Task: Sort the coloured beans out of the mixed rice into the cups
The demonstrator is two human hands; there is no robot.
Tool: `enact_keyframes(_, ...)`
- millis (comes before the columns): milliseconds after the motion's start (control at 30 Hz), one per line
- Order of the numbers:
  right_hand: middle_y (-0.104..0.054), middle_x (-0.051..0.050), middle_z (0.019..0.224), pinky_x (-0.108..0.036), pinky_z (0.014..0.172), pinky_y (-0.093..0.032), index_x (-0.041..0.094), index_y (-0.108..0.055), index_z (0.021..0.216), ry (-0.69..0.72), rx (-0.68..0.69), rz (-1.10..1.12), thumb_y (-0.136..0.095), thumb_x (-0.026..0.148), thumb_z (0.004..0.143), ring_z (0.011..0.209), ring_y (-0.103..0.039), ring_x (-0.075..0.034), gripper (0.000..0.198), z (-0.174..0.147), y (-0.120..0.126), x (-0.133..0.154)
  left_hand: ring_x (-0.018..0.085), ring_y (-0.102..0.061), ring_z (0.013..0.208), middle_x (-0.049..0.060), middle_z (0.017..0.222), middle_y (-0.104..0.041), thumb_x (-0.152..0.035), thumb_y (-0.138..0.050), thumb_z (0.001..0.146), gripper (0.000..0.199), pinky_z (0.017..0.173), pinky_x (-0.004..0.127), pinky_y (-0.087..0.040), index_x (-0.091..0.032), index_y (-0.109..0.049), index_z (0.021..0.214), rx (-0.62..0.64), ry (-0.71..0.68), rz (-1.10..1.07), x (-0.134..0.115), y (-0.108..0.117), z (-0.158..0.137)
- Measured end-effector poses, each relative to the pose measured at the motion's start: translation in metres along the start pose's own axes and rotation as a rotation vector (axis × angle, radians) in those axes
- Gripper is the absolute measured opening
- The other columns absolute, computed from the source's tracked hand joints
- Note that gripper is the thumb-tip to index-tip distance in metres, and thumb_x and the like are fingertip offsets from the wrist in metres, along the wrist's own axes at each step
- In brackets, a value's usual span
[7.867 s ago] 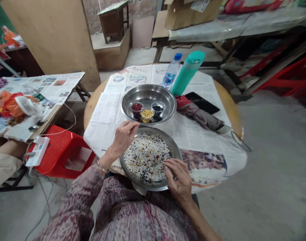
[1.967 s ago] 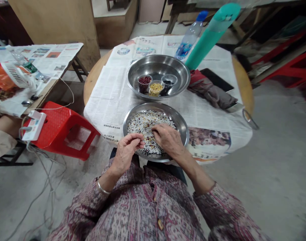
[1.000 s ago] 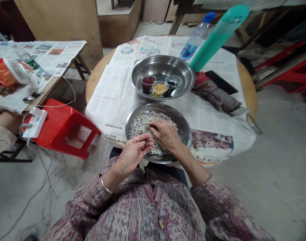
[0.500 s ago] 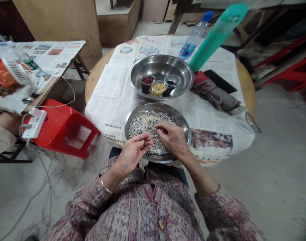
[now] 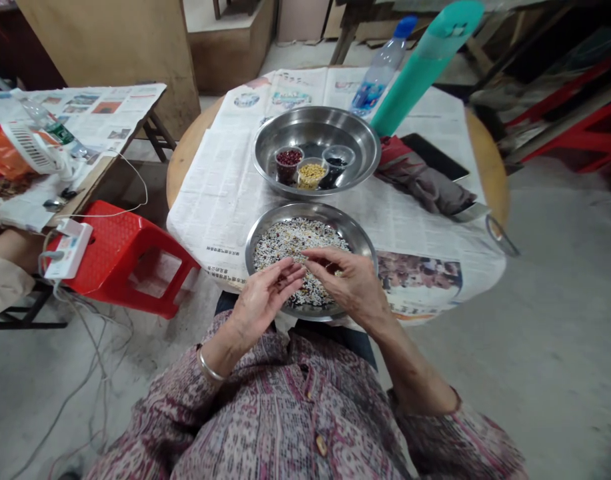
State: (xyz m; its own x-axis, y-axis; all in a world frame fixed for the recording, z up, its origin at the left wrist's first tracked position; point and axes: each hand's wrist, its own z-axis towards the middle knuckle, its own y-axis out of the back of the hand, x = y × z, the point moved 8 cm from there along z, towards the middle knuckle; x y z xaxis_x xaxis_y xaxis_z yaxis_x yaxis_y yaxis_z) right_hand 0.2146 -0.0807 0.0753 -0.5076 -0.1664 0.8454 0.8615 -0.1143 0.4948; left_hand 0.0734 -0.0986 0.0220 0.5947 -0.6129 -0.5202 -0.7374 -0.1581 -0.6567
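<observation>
A steel basin [image 5: 369,252] close to my body holds white rice-like grains [image 5: 295,233] mixed with dark, yellow and reddish ones. Over its near left side is my left hand [image 5: 265,290], palm turned inward and fingers stretched in a loose cup; whatever may lie in the palm is hidden. Just right of it, my right hand [image 5: 353,283] pinches thumb and forefinger above the grains, and anything between the tips is too small to make out. A second basin [image 5: 370,143] behind holds clear cups of red beans [image 5: 289,157], yellow beans [image 5: 312,173] and black beans [image 5: 337,162].
Newspaper [image 5: 205,180] covers the round table. A water bottle [image 5: 380,73], a tall green object [image 5: 420,77], a folded umbrella [image 5: 428,177] and a dark phone [image 5: 434,157] lie around the far basin. At left stand a red stool [image 5: 130,247] with a power strip [image 5: 70,250] and another table.
My right hand has moved slightly left, bringing its pinched fingertips up to the fingers of my left hand. The left hand has turned more inward. The whole view has shifted a little.
</observation>
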Motion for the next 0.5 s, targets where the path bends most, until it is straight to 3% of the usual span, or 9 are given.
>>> enact_keyframes(133,-0.079,-0.008,0.093,-0.033,0.069,-0.055,0.019,-0.078,0.096,0.004,-0.032,-0.099,-0.059,0.027,0.086,0.074,-0.07,-0.019,0.022,-0.005,0.002,-0.023,0.02,-0.071,0.107,0.017,0.112,-0.073,0.0,-0.057,0.088,0.025,0.11,0.035,-0.05,-0.005,-0.074,0.106,-0.005,-0.037,0.023,-0.008,0.003,-0.003)
enact_keyframes(267,-0.078,-0.01,0.095,-0.038,0.079,-0.056,0.02,-0.077,0.093,0.027,0.014,-0.25,-0.057,0.024,0.088,0.085,-0.072,-0.023,0.022,-0.014,-0.004,-0.038,0.016,-0.072,0.093,0.013,0.1,-0.074,0.0,-0.058,0.088,0.02,0.103,0.032,-0.054,-0.006,-0.074,0.099,-0.066,-0.089,0.026,-0.019,0.011,-0.005)
enact_keyframes(500,-0.074,-0.008,0.092,-0.035,0.079,-0.053,0.022,-0.074,0.097,0.168,0.113,-0.436,-0.054,0.022,0.093,0.087,-0.069,-0.022,0.02,-0.018,-0.025,-0.021,0.013,-0.072,0.082,0.011,0.093,-0.074,0.001,-0.056,0.09,0.019,0.093,0.029,-0.056,-0.006,-0.073,0.096,-0.12,-0.114,0.011,-0.024,0.018,-0.007)
